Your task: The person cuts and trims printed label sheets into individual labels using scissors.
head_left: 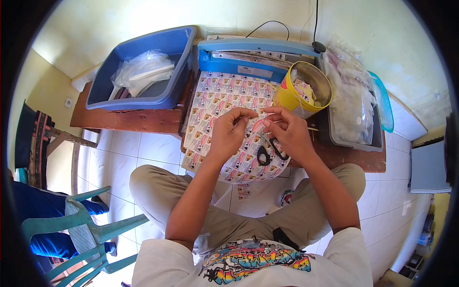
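Printed label sheets (pixel 217 103), with small repeated pictures in pink and purple, cover the bench in front of me. Over them my left hand (pixel 232 130) and my right hand (pixel 289 134) come close together, fingertips pinched. Whatever sits between the fingertips is too small to make out. Black-handled scissors (pixel 263 157) show just below my right hand; part of them is hidden by it. A yellow bucket (pixel 288 95) holding paper scraps (pixel 304 92) stands right behind my right hand.
A blue heat sealer (pixel 258 61) lies at the back against the wall. On the left sits a blue tub (pixel 174 95) with clear plastic bags (pixel 143 71). A grey tray (pixel 351 145) on the right holds more filled bags (pixel 351 105). A green chair (pixel 88 225) and a person's leg are at lower left.
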A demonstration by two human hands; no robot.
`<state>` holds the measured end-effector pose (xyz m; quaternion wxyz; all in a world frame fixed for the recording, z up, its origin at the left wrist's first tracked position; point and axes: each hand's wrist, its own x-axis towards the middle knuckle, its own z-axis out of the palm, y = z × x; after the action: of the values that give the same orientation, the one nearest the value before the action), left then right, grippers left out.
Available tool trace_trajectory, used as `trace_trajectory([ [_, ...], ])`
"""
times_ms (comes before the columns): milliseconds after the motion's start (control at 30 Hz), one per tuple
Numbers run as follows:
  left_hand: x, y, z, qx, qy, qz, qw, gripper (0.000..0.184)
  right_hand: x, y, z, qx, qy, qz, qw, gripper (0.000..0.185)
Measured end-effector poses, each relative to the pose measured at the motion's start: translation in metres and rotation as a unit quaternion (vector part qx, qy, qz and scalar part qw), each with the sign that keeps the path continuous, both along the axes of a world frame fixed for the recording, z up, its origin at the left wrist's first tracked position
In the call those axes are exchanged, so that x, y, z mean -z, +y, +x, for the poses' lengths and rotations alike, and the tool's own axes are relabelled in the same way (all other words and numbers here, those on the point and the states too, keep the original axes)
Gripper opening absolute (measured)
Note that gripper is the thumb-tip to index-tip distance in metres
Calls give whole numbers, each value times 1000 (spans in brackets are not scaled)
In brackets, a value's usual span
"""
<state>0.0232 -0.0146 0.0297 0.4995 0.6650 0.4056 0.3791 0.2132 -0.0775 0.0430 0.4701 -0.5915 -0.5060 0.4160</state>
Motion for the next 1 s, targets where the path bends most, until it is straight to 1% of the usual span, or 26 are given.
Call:
trace_trajectory([
  [67, 1, 1, 1, 21, 9, -10, 1000, 21, -1, 1, 2, -7, 19, -11, 1000, 29],
  [133, 6, 3, 6, 62, -45, 67, 995, 18, -2, 3, 4, -13, 37, -22, 999, 26],
  [167, 5, 2, 7, 64, -44, 68, 995, 18, -1, 4, 5, -8, 54, -29, 998, 24],
  [233, 1, -1, 11, 28, -19, 21, 999, 15, -2, 5, 5, 0, 72, -34, 997, 22],
  [267, 0, -1, 13, 30, -18, 22, 999, 15, -4, 6, 5, 15, 86, -21, 996, 20],
  [333, -1, 0, 17, -19, -32, 95, 995, 15, -6, 8, 5, 32, 102, -6, 994, 18],
  [367, -3, -1, 18, -17, -31, 97, 995, 15, -7, 9, 5, 61, 114, 15, 992, 17],
  [400, -6, -1, 18, -27, -16, 92, 995, 15, -9, 10, 4, 88, 127, 38, 987, 16],
  [433, -10, -1, 19, -38, -2, 88, 995, 16, -11, 11, 5, 88, 128, 41, 987, 16],
  [467, -11, -1, 21, -37, 0, 92, 995, 16, -15, 12, 6, 105, 108, 49, 987, 16],
  [533, -12, -1, 26, -17, -104, 60, 993, 15, -19, 13, 6, 123, 90, 59, 987, 16],
  [600, -16, -1, 28, -19, -122, 47, 991, 15, -21, 13, 4, 127, 128, 83, 980, 17],
  [667, -19, 0, 30, -19, -141, 34, 989, 15, -26, 11, 1, 127, 141, 84, 978, 18],
  [733, -24, 2, 31, -47, -156, 5, 987, 18, -29, 9, -2, 127, 153, 88, 976, 18],
  [833, -26, 4, 34, -38, -187, 21, 981, 19, -28, 10, 0, 130, 173, 100, 971, 20],
  [967, -31, 4, 36, -8, -173, 4, 985, 17, -26, 14, 3, 111, 191, 94, 971, 22],
  [1000, -29, 7, 35, -3, -148, 9, 989, 17, -26, 14, 3, 101, 192, 88, 972, 23],
])
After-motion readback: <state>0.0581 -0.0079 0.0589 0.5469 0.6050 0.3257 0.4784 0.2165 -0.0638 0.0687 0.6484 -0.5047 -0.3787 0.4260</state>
